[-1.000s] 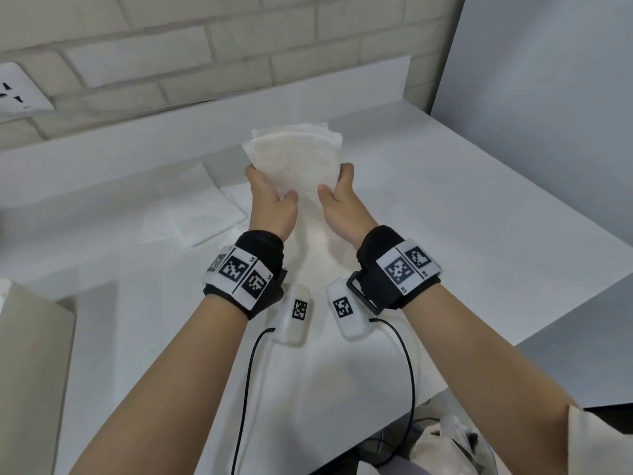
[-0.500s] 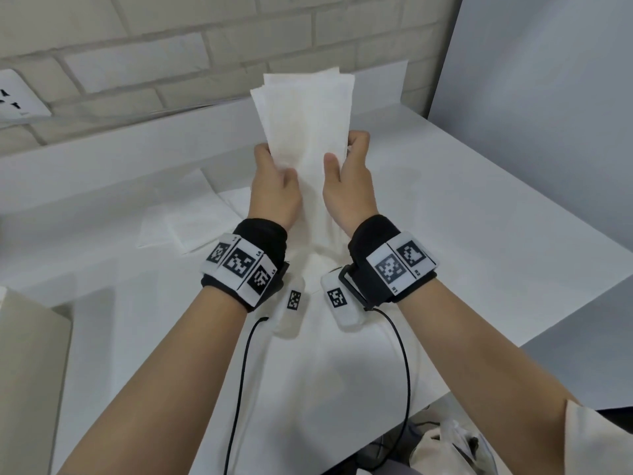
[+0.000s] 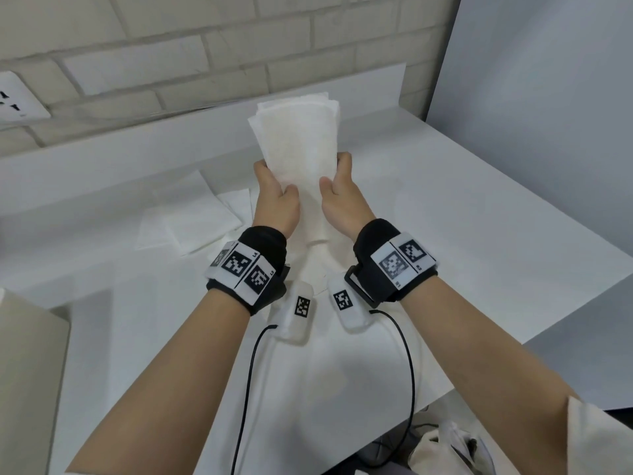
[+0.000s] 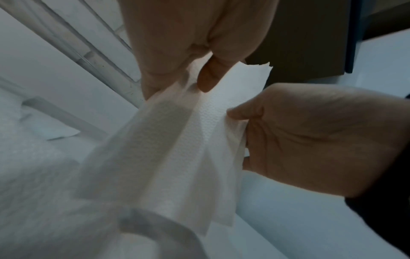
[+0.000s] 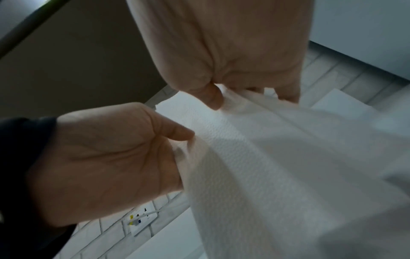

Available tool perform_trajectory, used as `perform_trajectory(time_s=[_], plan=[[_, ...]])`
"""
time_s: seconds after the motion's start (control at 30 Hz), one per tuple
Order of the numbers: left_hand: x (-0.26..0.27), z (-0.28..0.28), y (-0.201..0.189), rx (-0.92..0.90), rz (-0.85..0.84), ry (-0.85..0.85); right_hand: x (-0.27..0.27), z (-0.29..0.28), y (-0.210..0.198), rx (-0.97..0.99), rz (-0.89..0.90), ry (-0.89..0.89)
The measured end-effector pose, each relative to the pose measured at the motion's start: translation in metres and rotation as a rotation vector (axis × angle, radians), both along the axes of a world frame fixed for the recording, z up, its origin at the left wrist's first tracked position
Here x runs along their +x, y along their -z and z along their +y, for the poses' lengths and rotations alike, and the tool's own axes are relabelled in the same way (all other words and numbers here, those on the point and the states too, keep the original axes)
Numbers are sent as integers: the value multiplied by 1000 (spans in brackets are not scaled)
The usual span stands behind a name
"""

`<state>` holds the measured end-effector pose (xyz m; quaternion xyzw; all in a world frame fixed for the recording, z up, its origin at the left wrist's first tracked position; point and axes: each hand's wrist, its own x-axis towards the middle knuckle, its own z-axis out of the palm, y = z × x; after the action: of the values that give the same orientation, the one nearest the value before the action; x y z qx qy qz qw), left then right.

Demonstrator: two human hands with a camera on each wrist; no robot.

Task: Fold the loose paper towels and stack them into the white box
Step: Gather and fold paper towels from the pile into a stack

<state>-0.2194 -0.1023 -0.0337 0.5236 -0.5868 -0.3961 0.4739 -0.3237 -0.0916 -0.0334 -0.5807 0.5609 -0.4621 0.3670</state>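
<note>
A long white paper towel (image 3: 297, 142), folded into a narrow strip, is held upright above the white table (image 3: 479, 207). My left hand (image 3: 274, 180) pinches its left edge and my right hand (image 3: 334, 173) pinches its right edge, thumbs toward me. The strip's lower end hangs down between my wrists. In the left wrist view my left thumb (image 4: 208, 77) presses on the towel (image 4: 177, 149). In the right wrist view my right thumb (image 5: 213, 98) does the same on the towel (image 5: 266, 166). A pale box (image 3: 27, 371) shows at the left edge, mostly cut off.
Several loose paper towels (image 3: 191, 224) lie flat on the table left of my hands. A brick wall (image 3: 205, 46) with a socket (image 3: 17, 101) runs behind, and a grey panel (image 3: 548, 97) stands at the right. Cables (image 3: 409, 371) trail from my wrists.
Both hands lifted the towel and straightened it, then came down a little. The strip now looks narrower, with its top leaning away. Neither hand let go.
</note>
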Motion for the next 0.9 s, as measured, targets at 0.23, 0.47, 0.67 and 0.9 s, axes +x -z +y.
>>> perform_trajectory(time_s=[0.23,0.47,0.67,0.9], plan=[[8,-6,2,28,104,-38,-8,0,-2,-85,219,4],[24,-20,-15,-334,-242,-144,-26,-6,-39,-165,802,-63],[17,-25,2,88,84,-34,-29,-10,-51,-134,1216,-76],[8,-23,40,370,-20,9,-23,-3,-9,105,1313,-227]])
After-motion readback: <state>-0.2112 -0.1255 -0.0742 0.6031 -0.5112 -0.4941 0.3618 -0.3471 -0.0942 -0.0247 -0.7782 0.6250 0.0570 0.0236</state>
